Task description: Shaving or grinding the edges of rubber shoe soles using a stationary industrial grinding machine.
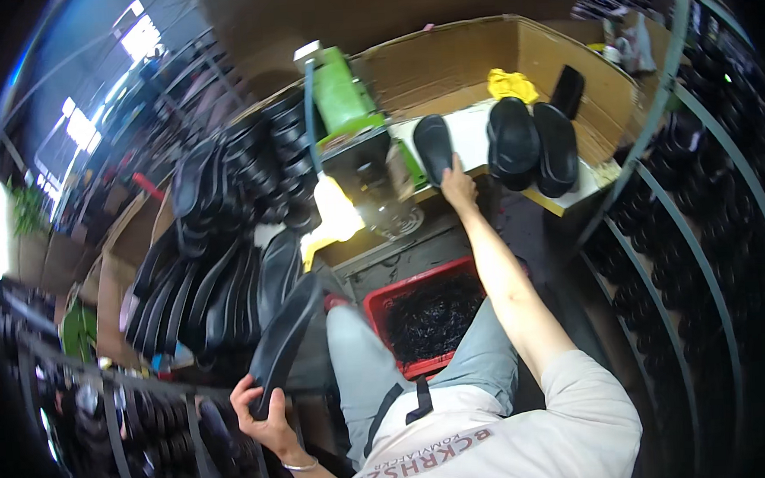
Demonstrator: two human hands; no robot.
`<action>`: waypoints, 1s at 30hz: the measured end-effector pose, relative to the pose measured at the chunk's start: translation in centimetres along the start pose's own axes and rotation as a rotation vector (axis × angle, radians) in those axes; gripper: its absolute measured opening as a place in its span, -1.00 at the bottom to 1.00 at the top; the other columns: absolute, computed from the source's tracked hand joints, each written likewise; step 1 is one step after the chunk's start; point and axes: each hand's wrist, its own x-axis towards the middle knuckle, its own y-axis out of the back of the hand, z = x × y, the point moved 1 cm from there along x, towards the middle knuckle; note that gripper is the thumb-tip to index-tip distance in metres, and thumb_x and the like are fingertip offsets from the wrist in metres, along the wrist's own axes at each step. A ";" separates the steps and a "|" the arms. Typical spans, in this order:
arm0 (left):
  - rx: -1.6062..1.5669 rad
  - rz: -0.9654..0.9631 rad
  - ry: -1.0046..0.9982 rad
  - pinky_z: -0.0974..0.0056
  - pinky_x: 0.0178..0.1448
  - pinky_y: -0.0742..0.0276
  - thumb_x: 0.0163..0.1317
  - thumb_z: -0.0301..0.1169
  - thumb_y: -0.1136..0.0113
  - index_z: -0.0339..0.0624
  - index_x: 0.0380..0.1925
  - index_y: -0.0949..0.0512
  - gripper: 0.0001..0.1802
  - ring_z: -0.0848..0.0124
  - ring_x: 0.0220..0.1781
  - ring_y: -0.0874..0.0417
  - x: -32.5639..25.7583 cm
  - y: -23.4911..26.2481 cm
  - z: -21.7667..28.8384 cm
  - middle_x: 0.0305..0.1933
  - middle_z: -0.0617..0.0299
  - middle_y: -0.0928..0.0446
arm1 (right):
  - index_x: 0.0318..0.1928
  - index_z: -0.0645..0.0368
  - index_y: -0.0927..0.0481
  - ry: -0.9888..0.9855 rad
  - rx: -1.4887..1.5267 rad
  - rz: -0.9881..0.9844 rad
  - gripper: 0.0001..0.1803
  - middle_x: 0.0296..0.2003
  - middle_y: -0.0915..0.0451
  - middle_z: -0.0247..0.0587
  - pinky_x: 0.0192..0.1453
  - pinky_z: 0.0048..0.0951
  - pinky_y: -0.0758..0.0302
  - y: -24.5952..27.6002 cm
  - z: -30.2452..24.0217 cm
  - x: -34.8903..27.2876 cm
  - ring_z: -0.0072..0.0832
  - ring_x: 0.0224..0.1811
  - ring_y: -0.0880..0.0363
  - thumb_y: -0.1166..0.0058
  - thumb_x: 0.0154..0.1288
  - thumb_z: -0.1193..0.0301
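Note:
Gripped near one end by my left hand (pixel 269 425), a long black shoe sole (pixel 285 335) slants up beside my left thigh. My right arm reaches forward, and my right hand (pixel 459 188) has its fingers closed on the near end of another black shoe sole (pixel 432 143), which lies on the white worktop (pixel 472 135). Just right of it, two more black soles (pixel 512 141) lie side by side. Between my hands stands a green machine (pixel 340 90) with a bright lamp (pixel 336 208) at its front.
Rows of black soles (pixel 199 292) are stacked to the left of the machine. A red bin (pixel 378 313) of black scraps sits between my legs. Cardboard walls (pixel 442 63) edge the worktop, with a yellow cloth (pixel 511 85) near them. Metal racks (pixel 670 198) of soles stand at the right.

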 end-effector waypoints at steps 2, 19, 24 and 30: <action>-0.122 0.039 0.001 0.20 0.29 -0.19 -0.10 -0.59 -0.21 -0.19 -0.32 -0.43 -0.72 0.24 0.08 -0.44 -0.8 0.5 -0.1 0.06 0.03 -0.45 | 0.39 -0.23 -0.02 -0.028 0.017 0.043 -0.40 0.04 -0.47 0.25 0.18 0.19 -0.25 -0.1 -0.3 0.2 0.23 0.10 -0.40 0.22 0.37 0.15; -1.412 0.234 0.827 0.02 0.28 -0.38 -0.10 -0.43 -0.10 -0.30 0.04 -0.39 -0.43 0.10 0.10 -0.49 -1.6 -5.7 -4.8 0.04 -0.05 -0.49 | 0.37 0.40 0.09 0.100 -0.005 0.097 -0.02 0.34 0.12 0.47 0.45 -0.01 0.07 -1.8 5.0 15.1 0.22 0.42 0.14 0.14 0.26 -0.14; -1.635 -0.015 1.004 0.03 0.29 -0.36 0.03 -0.43 -0.04 -0.45 0.03 -0.37 -0.48 0.07 0.16 -0.47 1.1 -13.2 -4.5 0.09 -0.10 -0.46 | 0.29 0.52 -0.09 0.224 -0.235 0.372 -0.10 0.24 -0.13 0.49 0.41 -0.14 -0.08 8.6 11.2 22.1 0.17 0.36 -0.07 0.11 0.29 -0.09; -1.041 -0.267 0.793 0.34 -0.12 -0.57 0.09 -0.55 -0.14 -0.46 -0.16 -0.55 -0.72 0.35 -0.26 -0.64 0.1 -17.7 -5.7 -0.26 0.08 -0.61 | -0.12 0.28 -0.51 0.520 0.462 -0.187 -0.75 -0.27 -0.59 -0.23 -0.25 -0.45 -0.43 1.0 0.4 -8.9 -0.46 -0.28 -0.51 0.12 0.22 0.47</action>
